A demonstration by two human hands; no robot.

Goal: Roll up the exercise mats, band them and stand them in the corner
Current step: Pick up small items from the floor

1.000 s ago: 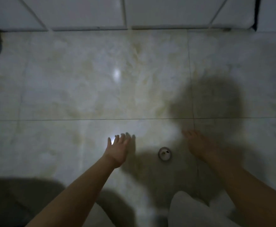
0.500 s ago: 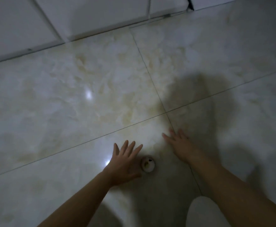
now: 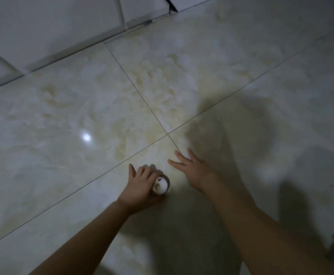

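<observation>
Marble-look floor tiles (image 3: 82,100), dim and glossy. Left hand (image 3: 140,185), low centre of frame, now closed around a small round roll of tape (image 3: 161,185), untouched a moment ago. Right hand (image 3: 193,171) open, flat just beside. No mats in view; likely fetching something to band them.

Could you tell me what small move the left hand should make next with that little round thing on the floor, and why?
Probably lift it clear. The left hand already curls around the small round object on the tiled floor, while the right hand lies open beside it. No mat is in view.
</observation>
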